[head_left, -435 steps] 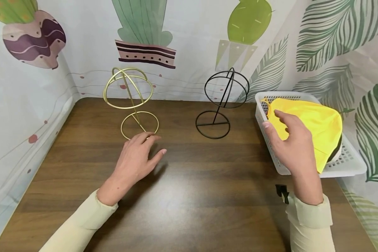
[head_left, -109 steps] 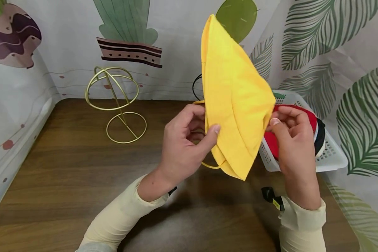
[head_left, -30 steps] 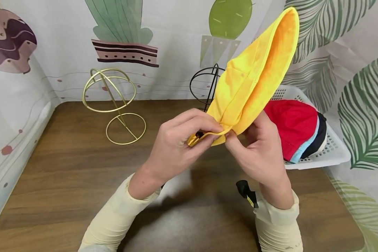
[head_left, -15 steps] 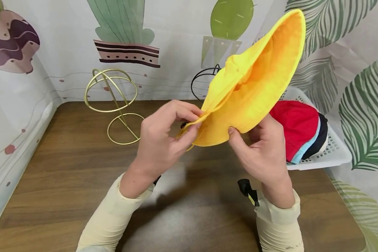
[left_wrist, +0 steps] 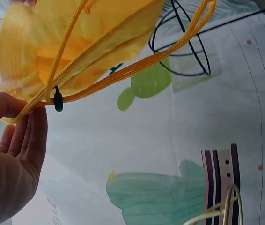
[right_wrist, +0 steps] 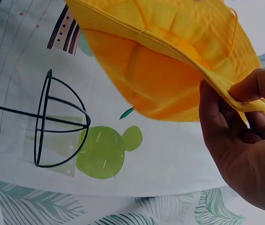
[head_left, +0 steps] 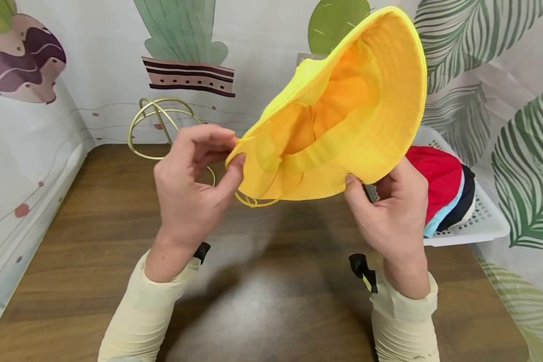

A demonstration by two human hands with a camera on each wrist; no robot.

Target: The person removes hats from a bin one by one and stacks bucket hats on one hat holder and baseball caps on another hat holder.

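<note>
The left hand [head_left: 192,186] pinches the brim's edge between thumb and fingers; the right hand [head_left: 389,208] grips the brim lower right, thumb on the inner face, fingers curled behind. Between them the yellow hat [head_left: 330,143] is held above the table [head_left: 271,291], its long axis slanting from the left hand's pinch up to the right, past the right hand. The hollow faces the person; the crown points away, toward the wall. A cord [head_left: 255,203] loops under the brim near the left fingers, with a dark toggle [left_wrist: 58,99] on it. Farther out, the gold stand [head_left: 147,157] is nearer the left hand, partly behind it. The black stand [right_wrist: 41,116] is hidden in the head view. The basket [head_left: 493,231], holding a red hat [head_left: 439,176], is beyond the right hand.
</note>
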